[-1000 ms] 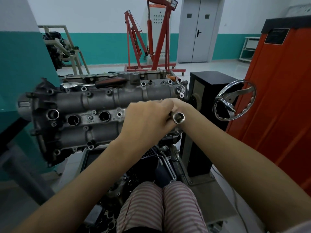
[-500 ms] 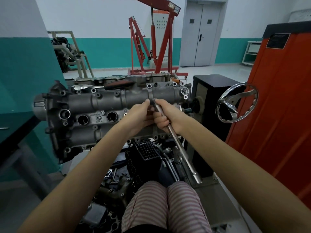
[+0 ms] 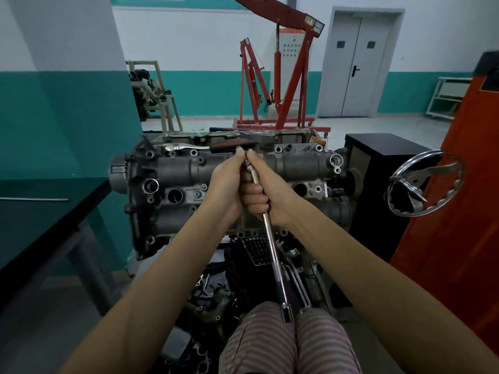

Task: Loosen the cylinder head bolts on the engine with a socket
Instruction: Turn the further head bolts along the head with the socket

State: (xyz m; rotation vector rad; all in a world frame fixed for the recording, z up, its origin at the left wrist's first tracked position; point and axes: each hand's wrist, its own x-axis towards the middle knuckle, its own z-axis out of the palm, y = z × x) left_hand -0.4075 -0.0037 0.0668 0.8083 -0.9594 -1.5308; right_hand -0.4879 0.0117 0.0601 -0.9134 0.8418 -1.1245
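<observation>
Both hands, the left hand (image 3: 229,182) and right hand (image 3: 266,184), crowd the middle of the engine (image 3: 175,171), blocking its centre bolts. A ratchet (image 3: 205,147) lies along the engine's far edge. The wrench (image 3: 272,247) slants back over the lap. A handwheel (image 3: 425,184) juts out at the right, with open floor behind the engine.

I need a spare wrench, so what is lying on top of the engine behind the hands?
A ratchet wrench with a dark handle lies along the top edge of the engine. The hands cover its handle end and the bolt under their socket wrench.
</observation>
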